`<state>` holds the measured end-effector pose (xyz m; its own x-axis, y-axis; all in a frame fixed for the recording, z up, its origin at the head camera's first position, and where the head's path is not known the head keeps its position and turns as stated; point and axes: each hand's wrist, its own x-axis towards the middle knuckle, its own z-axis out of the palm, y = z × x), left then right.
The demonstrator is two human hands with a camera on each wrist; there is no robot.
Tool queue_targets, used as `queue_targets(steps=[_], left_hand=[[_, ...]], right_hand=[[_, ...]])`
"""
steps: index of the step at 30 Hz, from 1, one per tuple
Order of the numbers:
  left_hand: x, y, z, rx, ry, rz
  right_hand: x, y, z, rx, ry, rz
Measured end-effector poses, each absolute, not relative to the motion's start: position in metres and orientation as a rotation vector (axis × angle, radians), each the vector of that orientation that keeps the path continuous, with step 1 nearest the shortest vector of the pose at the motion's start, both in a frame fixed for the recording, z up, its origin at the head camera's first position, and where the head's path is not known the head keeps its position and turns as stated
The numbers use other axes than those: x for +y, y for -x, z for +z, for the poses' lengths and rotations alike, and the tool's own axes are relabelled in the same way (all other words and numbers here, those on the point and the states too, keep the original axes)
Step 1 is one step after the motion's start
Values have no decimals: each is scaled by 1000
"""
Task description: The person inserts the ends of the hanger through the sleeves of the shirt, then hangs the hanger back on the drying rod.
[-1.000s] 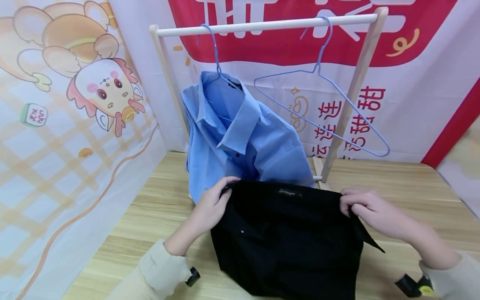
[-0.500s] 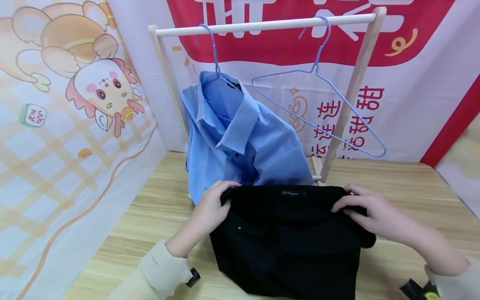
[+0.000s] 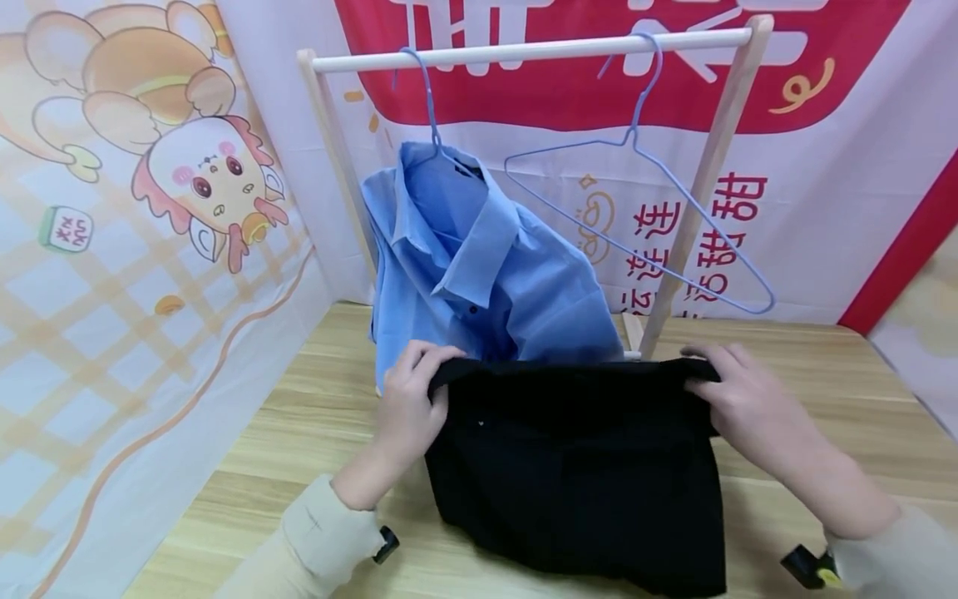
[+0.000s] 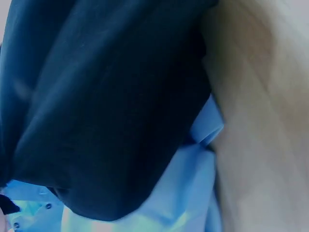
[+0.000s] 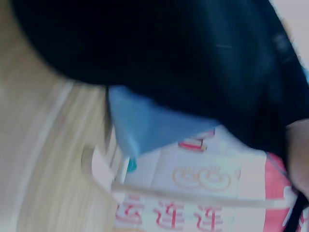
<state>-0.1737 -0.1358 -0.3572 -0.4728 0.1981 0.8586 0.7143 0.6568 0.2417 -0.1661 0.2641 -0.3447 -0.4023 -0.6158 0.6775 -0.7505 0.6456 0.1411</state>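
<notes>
A black cloth garment (image 3: 576, 491) hangs between my two hands over the table, its top edge stretched nearly level. My left hand (image 3: 407, 408) grips its upper left corner, thumb in front and fingers over the edge. At the upper right corner my right hand (image 3: 752, 412) pinches the fabric. Behind it, a blue collared shirt (image 3: 539, 274) hangs on a blue wire hanger (image 3: 432, 100), its lower part covered by the black cloth. In the left wrist view the dark fabric (image 4: 106, 106) fills most of the picture, and the right wrist view shows its underside (image 5: 159, 53).
A wooden rack (image 3: 524, 51) stands at the back of the wood-grain table (image 3: 299, 433). On its right side hangs a bare blue hanger (image 3: 636, 150). A printed cloth backdrop (image 3: 838, 216) rises behind, and a patterned one (image 3: 150, 333) runs along the left.
My right hand has shifted its hold on the upper right corner, and the loose flap there is no longer visible. Both hands have lifted the top edge slightly, and the lettering along it is hidden.
</notes>
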Motion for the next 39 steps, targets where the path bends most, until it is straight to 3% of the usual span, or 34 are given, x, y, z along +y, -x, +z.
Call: queue_targets(steps=[7,11,17,27,39], left_hand=[[-136,175,-349,-1844,755,-707],[-143,178,-352,-2138,825,-750],[-160,183,-362,-2662,886,-1268],[-160,183,-361,-2634,990,-1595],[-147,179,-359,-2750,751,-1224]], right_hand=[[261,169,-337,-1723,-1002,243],[274,173,-351,-1901,-1097,237],[286,175,-370,-2174,-1169,448],[282,164,-361,-2343,-931,590],[280,161,-352,-2241,-1017,612]])
